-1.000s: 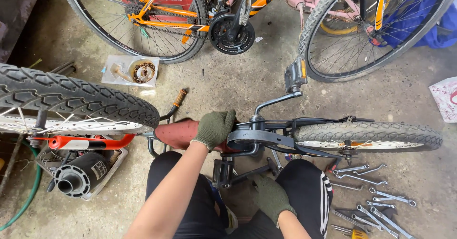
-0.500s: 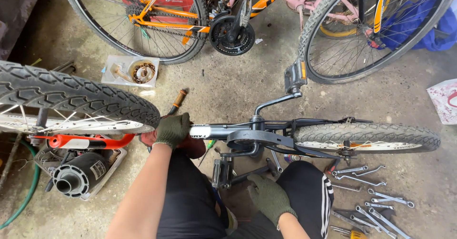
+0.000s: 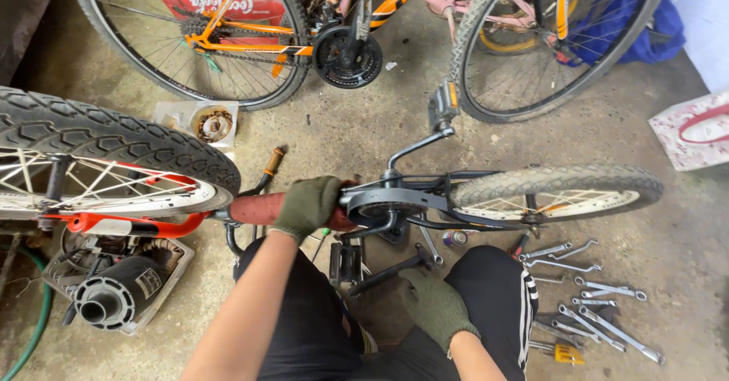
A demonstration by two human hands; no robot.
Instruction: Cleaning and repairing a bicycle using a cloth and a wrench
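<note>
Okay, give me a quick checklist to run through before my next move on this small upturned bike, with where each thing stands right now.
1. Left hand gripping the red frame tube: ok.
2. Right hand free, low beside the crank: ok.
3. Spanners laid out on the floor at the right: ok.
4. Rear wheel seated in the frame: cannot tell.
5. Upper pedal standing clear of the parked bikes: ok.
6. Gloves on both hands: ok.

Spanners [image 3: 588, 294] right, big wheel [image 3: 99, 161] left
</note>
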